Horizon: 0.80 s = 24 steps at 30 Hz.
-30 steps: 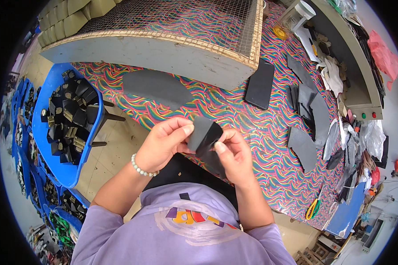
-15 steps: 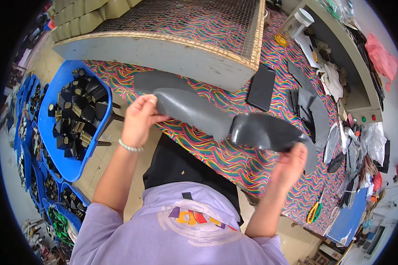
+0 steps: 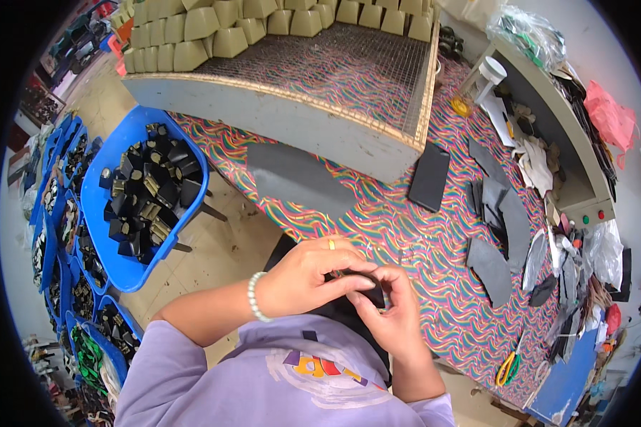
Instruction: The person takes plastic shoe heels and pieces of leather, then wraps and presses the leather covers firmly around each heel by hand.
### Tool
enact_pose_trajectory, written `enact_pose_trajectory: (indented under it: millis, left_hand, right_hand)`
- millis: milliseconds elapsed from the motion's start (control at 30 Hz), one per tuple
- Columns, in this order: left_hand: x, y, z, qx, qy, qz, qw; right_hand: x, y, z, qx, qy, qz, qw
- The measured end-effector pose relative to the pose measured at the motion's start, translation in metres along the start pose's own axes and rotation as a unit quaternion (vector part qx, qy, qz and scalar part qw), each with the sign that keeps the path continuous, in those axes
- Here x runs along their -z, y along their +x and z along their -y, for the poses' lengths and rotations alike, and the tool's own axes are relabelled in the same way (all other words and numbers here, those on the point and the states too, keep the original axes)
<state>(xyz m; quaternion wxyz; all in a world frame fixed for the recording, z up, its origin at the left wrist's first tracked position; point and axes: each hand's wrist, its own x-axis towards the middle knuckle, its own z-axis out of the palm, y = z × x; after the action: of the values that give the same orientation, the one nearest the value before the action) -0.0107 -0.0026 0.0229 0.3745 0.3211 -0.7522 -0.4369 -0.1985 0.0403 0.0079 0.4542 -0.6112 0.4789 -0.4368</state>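
Observation:
Close in front of my body, both hands are together on a small black piece (image 3: 374, 290). Fingers cover most of it, so its full shape cannot be made out. My left hand (image 3: 310, 274), with a ring and a bead bracelet, is closed over its left side, thumb pressed along it. From the right, my right hand (image 3: 397, 309) pinches the same piece between thumb and fingers. Beyond them on the patterned tablecloth lies a flat dark grey sheet (image 3: 299, 178). Another curved grey piece (image 3: 490, 270) lies to the right.
A wire-mesh tray (image 3: 263, 107) carrying olive blocks stands at the back. On the left, a blue bin (image 3: 91, 199) holds black and gold blocks. A black slab (image 3: 429, 176), yellow-handled scissors (image 3: 507, 370) and a grey shelf box (image 3: 584, 206) are to the right.
My hands were apart, stretching a long grey and glossy black piece between them over the table. They have come together near my body, around a small black piece.

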Motion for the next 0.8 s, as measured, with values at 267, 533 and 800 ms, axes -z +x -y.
enact_pose_trajectory:
  millis: [267, 533, 800]
  left_hand:
    - [0.085, 0.083, 0.034, -0.049, 0.09, -0.108, 0.989]
    - [0.327, 0.288, 0.104, -0.028, 0.711, -0.176, 0.68]
    - [0.371, 0.309, 0.109, 0.113, 0.771, -0.055, 0.624]
  right_hand:
    - [0.043, -0.006, -0.03, -0.107, 0.163, 0.048, 0.98]
    - [0.05, -0.044, -0.083, -0.085, -0.106, -0.196, 0.971]
    - [0.05, -0.03, -0.058, -0.116, -0.19, -0.162, 0.961]
